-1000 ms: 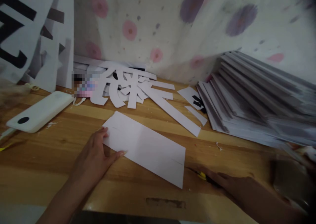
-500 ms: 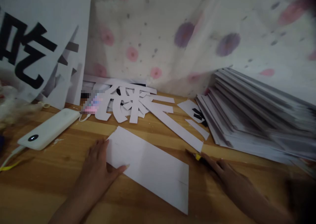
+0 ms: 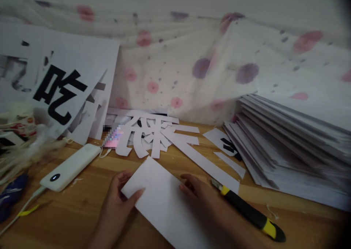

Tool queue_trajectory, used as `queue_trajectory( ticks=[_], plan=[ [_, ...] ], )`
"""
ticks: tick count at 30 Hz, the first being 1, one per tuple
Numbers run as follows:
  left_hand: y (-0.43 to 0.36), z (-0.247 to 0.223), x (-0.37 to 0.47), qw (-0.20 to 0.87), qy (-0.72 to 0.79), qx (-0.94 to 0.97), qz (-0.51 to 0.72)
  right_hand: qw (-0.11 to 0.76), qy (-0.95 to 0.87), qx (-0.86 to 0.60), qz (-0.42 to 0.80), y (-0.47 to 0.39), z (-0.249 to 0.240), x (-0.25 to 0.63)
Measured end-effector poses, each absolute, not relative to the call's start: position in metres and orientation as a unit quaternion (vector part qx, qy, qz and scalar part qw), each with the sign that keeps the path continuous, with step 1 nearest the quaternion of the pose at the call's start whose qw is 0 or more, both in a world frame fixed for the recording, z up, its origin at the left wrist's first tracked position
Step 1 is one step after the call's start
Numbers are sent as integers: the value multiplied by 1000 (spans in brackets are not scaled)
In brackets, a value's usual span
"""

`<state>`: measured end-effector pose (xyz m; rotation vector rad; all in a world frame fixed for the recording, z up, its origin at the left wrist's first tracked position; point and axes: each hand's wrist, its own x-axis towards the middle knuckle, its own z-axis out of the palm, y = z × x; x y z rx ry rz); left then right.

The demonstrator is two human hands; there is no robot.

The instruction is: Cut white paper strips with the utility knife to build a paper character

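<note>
1. White card (image 3: pixel 161 201) sat at 6 o'clock in the view, right over the wooden table (image 3: pixel 68 219), with its near end running out of frame.
2. Left hand (image 3: pixel 116 201) was gripping it at the card's 9 to 10 o'clock, thumb on top and fingers round the edge, which probably kept that corner steady.
3. Right hand (image 3: pixel 208 201) was half curled at the card's 2 to 3 o'clock edge, maybe to support the other side. Couldn't tell if it was actually pinching, tbh.
4. Cutter (image 3: pixel 246 210) lay loose at 3 o'clock from the card, nose angled toward 10. Looked like an easy spot for the right hand to reach.
5. Cut-outs (image 3: pixel 156 143) were heaped at 12, and the stack (image 3: pixel 296 157) leaned at 2 to 3, which I'd guess left elbow room.
6. Power bank (image 3: pixel 71 166) was at 9 to 10, cable trailing off toward 8, clear of both hands.
</note>
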<state>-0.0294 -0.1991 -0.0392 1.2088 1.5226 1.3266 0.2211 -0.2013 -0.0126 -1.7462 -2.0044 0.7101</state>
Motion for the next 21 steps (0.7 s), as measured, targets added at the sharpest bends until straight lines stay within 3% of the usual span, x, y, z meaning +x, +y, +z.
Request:
queue_trajectory(
  ticks=[4, 8, 11, 21],
  plan=[
    [-169, 6, -16, 475, 542, 309, 620, 249, -676, -634, 282, -188, 3, 198],
    [-160, 34, 13, 558, 505, 255, 607, 330, -610, -664, 280, -182, 11, 185],
    [-166, 28, 36, 591, 490, 270, 581, 374, -570, -670, 292, -179, 11, 182],
    [-156, 11, 49, 552, 522, 274, 590, 424, -518, -640, 378, -174, -1, 183]
  ],
)
